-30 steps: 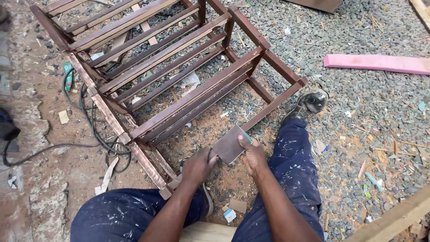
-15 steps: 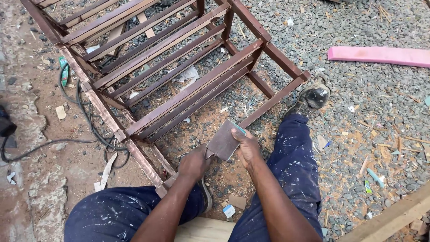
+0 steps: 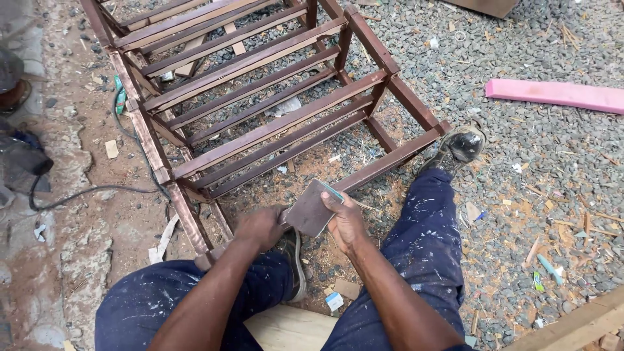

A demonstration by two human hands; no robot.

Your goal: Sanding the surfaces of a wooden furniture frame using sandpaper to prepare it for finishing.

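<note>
Brown, the folded rectangular sheet of sandpaper [image 3: 311, 208] sits pinched between both hands over the gravel (just before the dark-stained slatted wooden rack [image 3: 260, 110]), left hand [image 3: 260, 227] closed on its lower corner, right hand [image 3: 344, 221] clamping its upper edge, apparently to keep it taut.

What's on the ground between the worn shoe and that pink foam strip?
In the head view, only grey gravel with small wood chips lies between the worn shoe and the pink foam strip.
</note>
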